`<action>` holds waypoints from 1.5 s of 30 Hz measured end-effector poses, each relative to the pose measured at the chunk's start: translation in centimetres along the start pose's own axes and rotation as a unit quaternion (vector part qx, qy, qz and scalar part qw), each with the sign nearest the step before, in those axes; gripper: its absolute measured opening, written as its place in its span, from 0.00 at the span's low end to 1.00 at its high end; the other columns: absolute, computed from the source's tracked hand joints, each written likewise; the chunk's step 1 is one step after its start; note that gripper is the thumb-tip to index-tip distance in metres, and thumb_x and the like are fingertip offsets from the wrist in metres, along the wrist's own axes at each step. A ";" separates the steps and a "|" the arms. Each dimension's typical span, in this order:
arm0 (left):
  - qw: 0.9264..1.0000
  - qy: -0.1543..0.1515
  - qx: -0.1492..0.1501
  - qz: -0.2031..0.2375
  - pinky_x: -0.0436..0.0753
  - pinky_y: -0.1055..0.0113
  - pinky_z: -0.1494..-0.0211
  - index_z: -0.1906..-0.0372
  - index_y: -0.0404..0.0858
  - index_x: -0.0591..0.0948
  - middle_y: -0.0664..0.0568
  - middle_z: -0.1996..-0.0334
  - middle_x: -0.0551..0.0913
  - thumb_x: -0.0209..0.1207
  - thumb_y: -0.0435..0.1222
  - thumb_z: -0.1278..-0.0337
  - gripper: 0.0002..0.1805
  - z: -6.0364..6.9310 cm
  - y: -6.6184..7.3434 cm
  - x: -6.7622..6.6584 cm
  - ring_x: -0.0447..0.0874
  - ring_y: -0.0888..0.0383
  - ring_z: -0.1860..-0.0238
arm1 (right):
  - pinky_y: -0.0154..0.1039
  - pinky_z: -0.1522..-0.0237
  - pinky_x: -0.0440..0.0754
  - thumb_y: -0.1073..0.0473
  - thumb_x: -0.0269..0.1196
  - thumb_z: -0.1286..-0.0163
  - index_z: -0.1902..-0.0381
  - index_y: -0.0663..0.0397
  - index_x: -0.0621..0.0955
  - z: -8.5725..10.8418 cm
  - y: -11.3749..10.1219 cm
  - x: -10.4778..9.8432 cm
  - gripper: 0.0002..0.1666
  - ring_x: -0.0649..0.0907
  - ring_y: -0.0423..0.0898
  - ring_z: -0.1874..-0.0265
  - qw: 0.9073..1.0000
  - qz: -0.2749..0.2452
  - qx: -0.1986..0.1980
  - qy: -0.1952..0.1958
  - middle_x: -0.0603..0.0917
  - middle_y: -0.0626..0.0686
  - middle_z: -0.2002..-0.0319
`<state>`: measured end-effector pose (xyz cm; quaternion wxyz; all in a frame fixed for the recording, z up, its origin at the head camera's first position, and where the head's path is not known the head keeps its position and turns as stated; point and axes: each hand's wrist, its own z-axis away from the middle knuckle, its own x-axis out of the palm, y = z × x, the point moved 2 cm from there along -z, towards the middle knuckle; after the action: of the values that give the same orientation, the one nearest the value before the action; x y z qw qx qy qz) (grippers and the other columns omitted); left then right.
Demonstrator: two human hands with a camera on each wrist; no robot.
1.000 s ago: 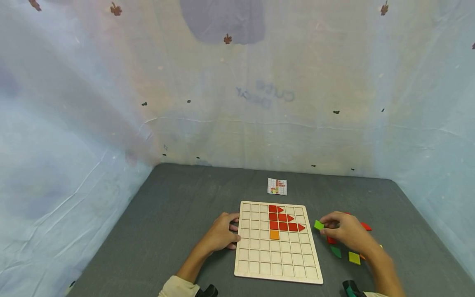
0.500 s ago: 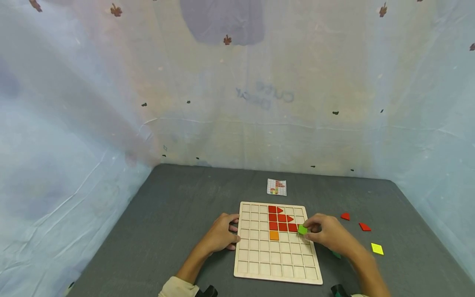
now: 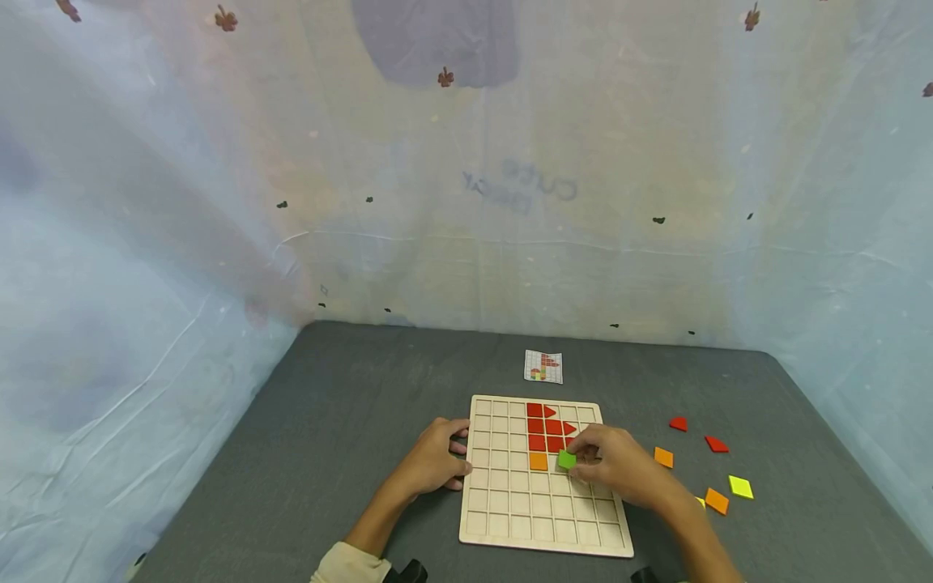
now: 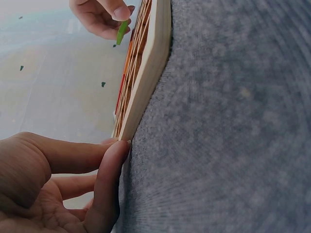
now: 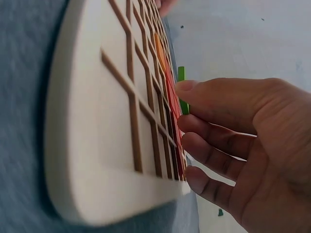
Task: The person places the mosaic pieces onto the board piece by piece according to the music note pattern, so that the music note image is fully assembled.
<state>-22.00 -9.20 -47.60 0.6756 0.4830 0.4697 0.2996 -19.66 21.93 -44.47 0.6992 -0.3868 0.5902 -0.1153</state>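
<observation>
A pale wooden grid board [image 3: 510, 510] lies on the table with red square and pointed tiles [image 3: 537, 427] in its upper cells and an orange square tile [image 3: 538, 461] beneath them. My left hand [image 3: 435, 457] holds the board's left edge with thumb and fingertips, close up in the left wrist view. My right hand [image 3: 615, 461] pinches a green square tile [image 3: 566, 460] just right of the orange tile. In the right wrist view the green tile [image 5: 181, 90] stands on edge between thumb and finger, above the board. The right hand hides some cells and part of the red row.
A small printed card [image 3: 543, 367] with a coloured grid pattern lies beyond the board. Right of it are loose tiles: red pieces [image 3: 717, 444], orange squares [image 3: 717, 501] and a yellow square [image 3: 740, 487]. A pale sheet [image 3: 466, 275] hangs behind the table.
My right hand has carried the green tile leftward from the loose tiles, over the board's right edge, to beside the orange tile. The left hand and board have stayed put.
</observation>
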 end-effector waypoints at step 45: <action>1.000 0.001 -0.006 -0.004 0.92 0.62 0.70 0.25 0.25 0.70 0.38 0.42 0.74 0.69 0.18 0.46 0.41 0.0 0.0 0.0 0.79 0.48 0.48 | 0.33 0.62 0.83 0.57 0.79 0.37 0.58 0.51 0.89 -0.6 -1.9 2.5 0.12 0.79 0.36 0.64 0.999 0.003 -0.029 -0.036 0.84 0.44 0.62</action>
<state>-22.05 -9.21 -47.59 0.6793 0.4770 0.4702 0.2999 -19.00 18.86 -45.02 0.7086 -0.4093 0.5689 -0.0820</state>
